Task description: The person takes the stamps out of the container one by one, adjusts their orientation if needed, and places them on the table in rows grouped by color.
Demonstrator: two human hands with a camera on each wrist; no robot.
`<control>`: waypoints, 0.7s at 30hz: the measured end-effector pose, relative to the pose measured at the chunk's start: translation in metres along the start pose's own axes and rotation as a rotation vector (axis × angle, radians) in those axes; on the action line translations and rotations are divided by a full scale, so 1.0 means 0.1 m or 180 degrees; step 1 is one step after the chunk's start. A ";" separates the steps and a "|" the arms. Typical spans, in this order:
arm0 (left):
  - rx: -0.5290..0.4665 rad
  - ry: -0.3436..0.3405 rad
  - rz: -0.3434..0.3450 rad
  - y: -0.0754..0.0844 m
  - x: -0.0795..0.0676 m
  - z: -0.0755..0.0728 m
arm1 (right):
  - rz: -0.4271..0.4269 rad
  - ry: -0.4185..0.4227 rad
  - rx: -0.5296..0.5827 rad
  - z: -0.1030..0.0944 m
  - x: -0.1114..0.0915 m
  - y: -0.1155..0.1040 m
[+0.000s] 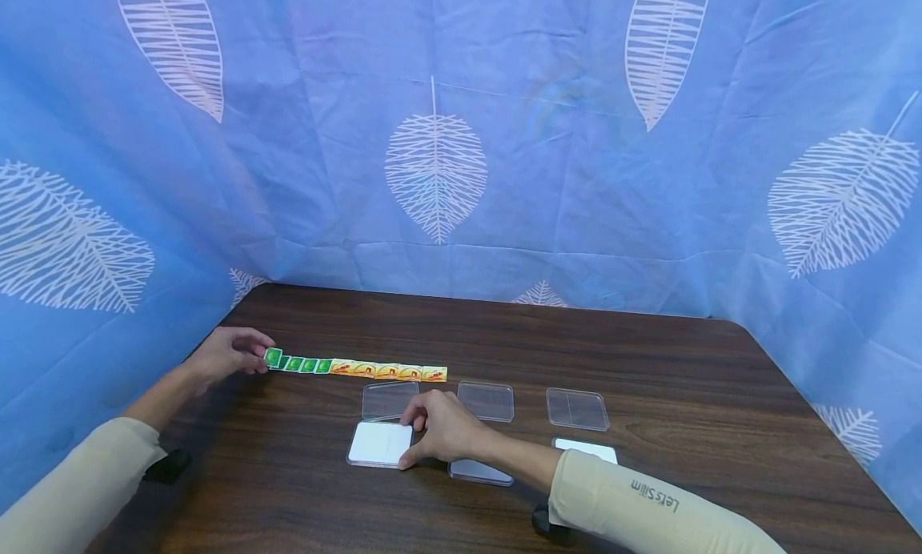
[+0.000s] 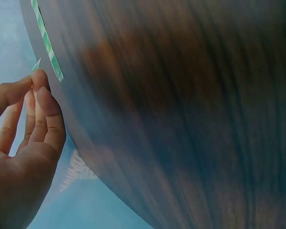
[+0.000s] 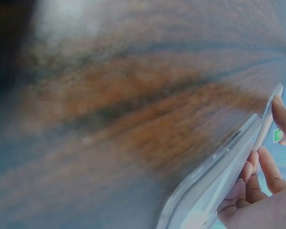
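My left hand (image 1: 226, 354) pinches a small green square card (image 1: 273, 358) at the left end of a row of cards. Only a pale green corner of that card (image 2: 36, 66) shows past the fingertips in the left wrist view. Green cards (image 1: 309, 366) make up the left part of the row and orange-yellow cards (image 1: 387, 371) the right part. Lower down, my right hand (image 1: 450, 426) grips the right side of a flat clear case with a white inside (image 1: 378, 443), thumb at the near corner and fingers at the far one.
Behind the cases lie three clear flat covers: a left one (image 1: 389, 398), a middle one (image 1: 486, 402) and a right one (image 1: 578, 410). Two more white cases, a middle one (image 1: 481, 472) and a right one (image 1: 594, 450), are partly behind my right arm. Blue leaf-patterned cloth (image 1: 533, 178) borders the wooden table (image 1: 684, 474).
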State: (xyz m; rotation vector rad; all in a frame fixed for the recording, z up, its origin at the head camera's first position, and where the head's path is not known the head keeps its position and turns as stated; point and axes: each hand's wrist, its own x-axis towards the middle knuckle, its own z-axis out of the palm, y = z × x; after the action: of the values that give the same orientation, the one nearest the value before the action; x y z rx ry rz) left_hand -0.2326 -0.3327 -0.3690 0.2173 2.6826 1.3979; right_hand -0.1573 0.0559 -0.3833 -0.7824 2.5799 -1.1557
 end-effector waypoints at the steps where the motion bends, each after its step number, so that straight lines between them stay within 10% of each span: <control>1: 0.0006 0.0003 -0.0031 -0.01 0.00 -0.02 | -0.0002 -0.0002 -0.0001 0.00 0.00 0.00; 21: 0.0007 -0.0018 -0.0515 -0.19 0.11 -0.19 | 0.0030 -0.0038 -0.0008 -0.01 0.02 0.02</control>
State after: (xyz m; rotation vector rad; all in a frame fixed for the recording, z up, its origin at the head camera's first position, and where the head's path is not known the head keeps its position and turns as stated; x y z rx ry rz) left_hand -0.2482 -0.3564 -0.3739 0.0039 2.6300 1.3443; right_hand -0.1601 0.0565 -0.3846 -0.7744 2.5731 -1.1419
